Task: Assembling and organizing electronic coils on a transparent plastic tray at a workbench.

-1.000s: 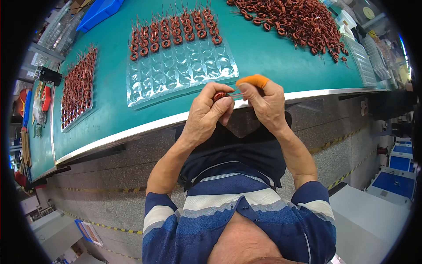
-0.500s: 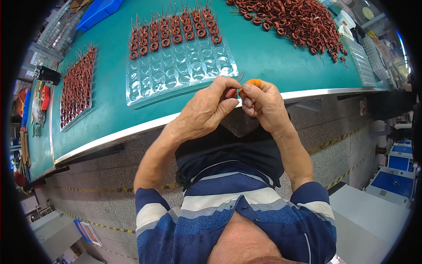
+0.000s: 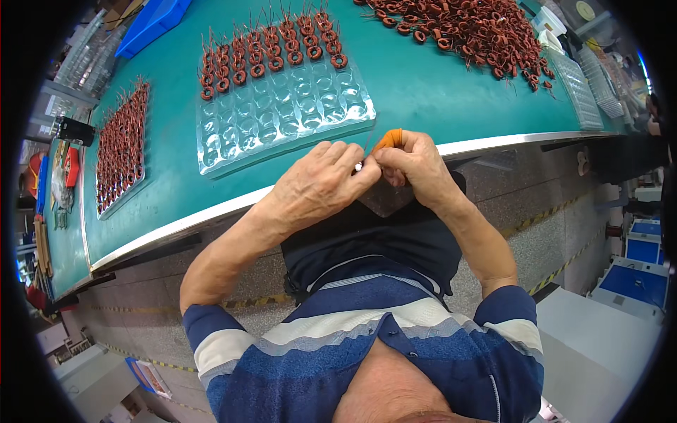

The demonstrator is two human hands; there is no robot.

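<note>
My left hand (image 3: 326,175) is closed, its fingers curled in, at the table's front edge. A small whitish, shiny bit (image 3: 358,166) shows at its index finger; its kind I cannot tell. Touching it, my right hand (image 3: 410,163) is closed in a pinch, with an orange wrap (image 3: 388,140) around a finger. A thin wire seems to rise between the hands, but what they hold is mostly hidden by the fingers. Beyond them lies a clear plastic tray (image 3: 288,139) with round pockets; wire-wound ring coils (image 3: 275,60) with upright leads fill its far rows, and its near rows hold none.
A second tray of coils (image 3: 121,151) lies to the left on the green table (image 3: 173,106). At the far right is a big heap of red-brown coils (image 3: 469,32). Stacked clear trays (image 3: 580,88) stand right of it, and a blue bin (image 3: 151,27) at the far left.
My left hand has turned and curled its fingers inward, its elbow swinging out left. The coil that showed between my fingertips is now hidden. The view has shifted slightly.
</note>
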